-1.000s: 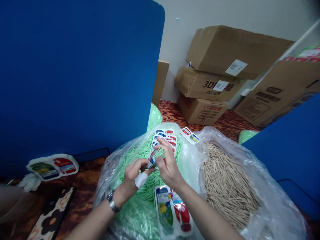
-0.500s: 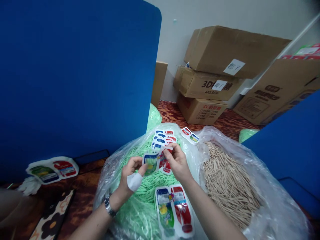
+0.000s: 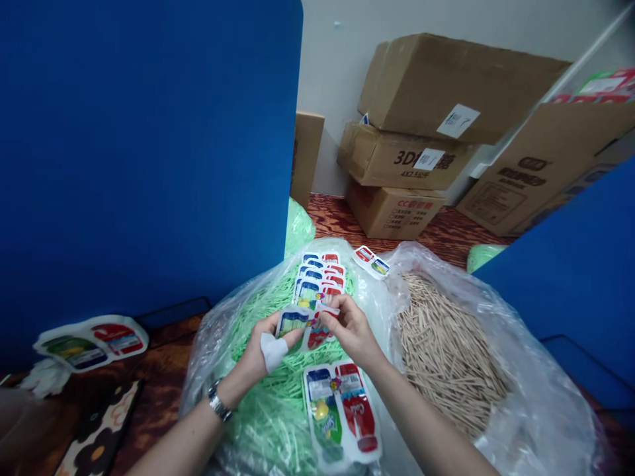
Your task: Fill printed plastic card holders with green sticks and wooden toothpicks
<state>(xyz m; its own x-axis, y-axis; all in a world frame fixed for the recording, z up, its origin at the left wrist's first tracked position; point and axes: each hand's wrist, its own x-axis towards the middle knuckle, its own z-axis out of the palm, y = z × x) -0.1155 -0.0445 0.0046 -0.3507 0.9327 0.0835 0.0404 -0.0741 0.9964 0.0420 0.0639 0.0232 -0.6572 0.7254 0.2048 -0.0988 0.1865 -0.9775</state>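
Note:
My left hand (image 3: 268,347), with a white patch at the thumb base, grips the left side of a two-part candy packet (image 3: 292,321) printed with a blue-green half and a red half. My right hand (image 3: 354,336) pinches the packet's upper right edge. Thin green sticks (image 3: 251,320) lie below in a clear plastic bag (image 3: 203,370). Just beyond my hands, several similar packets (image 3: 308,292) overlap in a row on the sticks. Nearer me lies a larger-looking packet (image 3: 343,413) with drink-bottle pictures.
Beige sticks (image 3: 446,350) fill another plastic bag to the right. One packet (image 3: 371,262) rests between the bags. Blue panels (image 3: 149,145) stand on both sides. Cardboard boxes (image 3: 421,158) are stacked behind. At left are another packet (image 3: 92,342) and a flower-patterned phone-like object (image 3: 102,430).
My left hand has come closer to my right, its thumb now across the packet's lower edge. The packet sits flatter and lower against the row. The whole view has shifted slightly.

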